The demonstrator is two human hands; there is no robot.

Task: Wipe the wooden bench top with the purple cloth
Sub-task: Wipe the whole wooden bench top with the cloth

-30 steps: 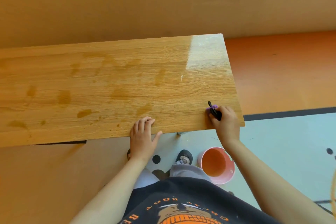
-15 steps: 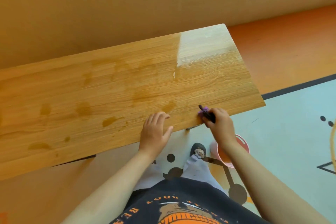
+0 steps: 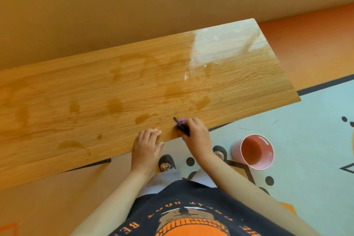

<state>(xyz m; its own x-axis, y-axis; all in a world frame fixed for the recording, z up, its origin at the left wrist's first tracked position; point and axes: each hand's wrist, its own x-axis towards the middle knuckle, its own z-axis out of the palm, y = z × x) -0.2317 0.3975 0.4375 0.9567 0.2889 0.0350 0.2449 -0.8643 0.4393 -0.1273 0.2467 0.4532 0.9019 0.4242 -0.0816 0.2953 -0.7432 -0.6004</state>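
Gripping purple cloth, bunched just beyond its curled fingertips: right hand, at wooden bench top near edge. Left hand: fingers together, flat on edge.

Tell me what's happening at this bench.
A person stands at the wooden bench and wipes it. The right hand grips a bunched purple cloth against the top near the front edge; something dark shows with the cloth, but I cannot tell what it is. The left hand rests on the front edge beside it. Darker patches are spread over much of the top. A pink bucket stands on the floor by the person's feet.
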